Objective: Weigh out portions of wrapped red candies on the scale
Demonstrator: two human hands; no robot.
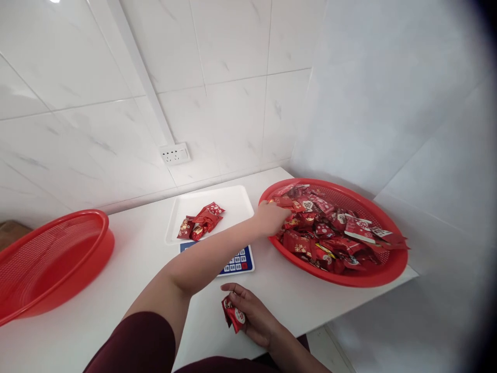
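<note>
Red packets [298,243], glossy and printed with pale lettering and patterns, lie heaped in the right-hand basket [337,281] — a red oval one with perforated sides, standing at the right end of the white table [147,254] near the corner of the walls. Left hand [272,217] reaches across to that basket, over its left rim, fingers bent down onto the near edge of the heap; fingertips hidden among the wrappers, so cannot tell whether they grip anything. Right hand [254,317] is low over the front of the table, fingers curled and thumb folded over, partly closed around a red packet or a small bunch — exact count unclear. Between the baskets, a scale with a white tray [233,204]; a small pile of red packets [202,221] lies on the lower middle of that tray, touching one another. Blue keypad [238,261] of the scale sits just below the tray, partly covered by the left forearm. Second red basket [77,277] at the left end of the table, tilted in view and cut off by the edge. Maroon sleeve [135,344] on the left arm. Wall socket [175,154] on the marbled tiles behind.
</note>
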